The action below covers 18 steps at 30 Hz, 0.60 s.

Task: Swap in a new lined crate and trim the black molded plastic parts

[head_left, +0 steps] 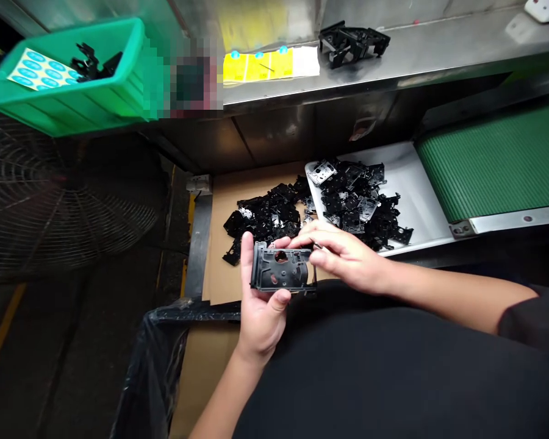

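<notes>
My left hand grips a flat black plastic frame with holes and ribs, thumb on its near edge and fingers behind it. Over the frame's right end, my right hand is closed in a pinch. A thin dark sliver shows between its thumb and forefinger; what it belongs to is hidden. Beyond my hands, a heap of black plastic parts lies on brown cardboard. More black parts are piled in a white tray to the right.
A green ribbed conveyor belt runs at the right. On the metal shelf stand a green bin, yellow labels and black assemblies. At left is a large fan. A black plastic-lined container stands below my left arm.
</notes>
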Available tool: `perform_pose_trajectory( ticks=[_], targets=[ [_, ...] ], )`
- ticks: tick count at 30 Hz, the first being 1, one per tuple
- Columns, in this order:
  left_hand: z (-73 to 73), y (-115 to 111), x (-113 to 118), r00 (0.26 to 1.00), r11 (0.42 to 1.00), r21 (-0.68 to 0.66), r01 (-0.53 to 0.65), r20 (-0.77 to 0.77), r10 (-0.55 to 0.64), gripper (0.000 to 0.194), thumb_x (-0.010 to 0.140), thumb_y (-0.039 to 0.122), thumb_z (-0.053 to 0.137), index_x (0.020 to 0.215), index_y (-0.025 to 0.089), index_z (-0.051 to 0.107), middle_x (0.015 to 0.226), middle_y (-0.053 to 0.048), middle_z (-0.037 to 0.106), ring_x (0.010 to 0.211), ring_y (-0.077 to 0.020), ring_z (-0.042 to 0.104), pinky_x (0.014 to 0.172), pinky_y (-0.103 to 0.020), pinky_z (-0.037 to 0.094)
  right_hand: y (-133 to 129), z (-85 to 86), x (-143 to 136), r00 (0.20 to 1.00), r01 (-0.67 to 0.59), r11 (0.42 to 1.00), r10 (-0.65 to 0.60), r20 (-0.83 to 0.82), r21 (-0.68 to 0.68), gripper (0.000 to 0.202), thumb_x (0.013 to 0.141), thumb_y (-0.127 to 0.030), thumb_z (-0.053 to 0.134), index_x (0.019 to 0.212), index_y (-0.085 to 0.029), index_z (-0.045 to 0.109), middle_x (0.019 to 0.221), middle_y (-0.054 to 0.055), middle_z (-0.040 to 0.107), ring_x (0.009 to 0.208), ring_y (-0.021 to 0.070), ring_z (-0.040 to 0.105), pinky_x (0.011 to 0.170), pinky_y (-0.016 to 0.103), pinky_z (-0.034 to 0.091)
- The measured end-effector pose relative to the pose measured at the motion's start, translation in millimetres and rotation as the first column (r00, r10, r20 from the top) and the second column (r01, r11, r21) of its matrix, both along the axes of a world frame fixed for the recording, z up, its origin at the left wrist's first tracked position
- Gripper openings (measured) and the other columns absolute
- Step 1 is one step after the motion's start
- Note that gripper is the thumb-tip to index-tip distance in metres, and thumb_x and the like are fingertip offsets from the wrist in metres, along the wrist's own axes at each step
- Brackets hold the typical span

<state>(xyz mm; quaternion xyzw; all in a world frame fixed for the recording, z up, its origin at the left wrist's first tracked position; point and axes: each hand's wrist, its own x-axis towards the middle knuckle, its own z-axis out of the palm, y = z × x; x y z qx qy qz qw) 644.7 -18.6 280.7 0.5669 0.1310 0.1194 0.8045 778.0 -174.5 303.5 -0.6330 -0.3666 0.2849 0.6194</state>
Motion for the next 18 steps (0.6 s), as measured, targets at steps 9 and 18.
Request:
perform_pose_trajectory(
  ticks=[9,18],
  targets=[
    [3.8,8.9,-17.0,0.990,0.981,0.165,-0.099,0.112,0.081,0.091,0.079,0.041,0.082,0.154,0.043,0.030,0.143,-0.008,0.057,0.119,-0.0256,0.067,0.104,-0.046,0.057,-2.6,25.9,-15.2,0.736,0.102,0.994,-0.107,0.669,0.047,0.014,0.097,-0.026,0.065,0.100,-0.015,0.072,0.097,0.008,0.068,0.083,0.0159,0.064,0.075,0.028,0.056],
    [5.9,15.0,-22.3,0.982,0.977,0.168,-0.132,0.160,0.105,0.089,0.076,0.037,0.085,0.149,0.042,0.036,0.140,-0.006,0.057,0.117,-0.0219,0.066,0.103,-0.039,0.057,6.1,29.3,-23.2,0.656,0.093,0.996,-0.063,0.752,0.001,0.017,0.099,-0.028,0.063,0.094,-0.014,0.071,0.096,0.006,0.071,0.079,0.0141,0.064,0.072,0.026,0.056]
  ],
)
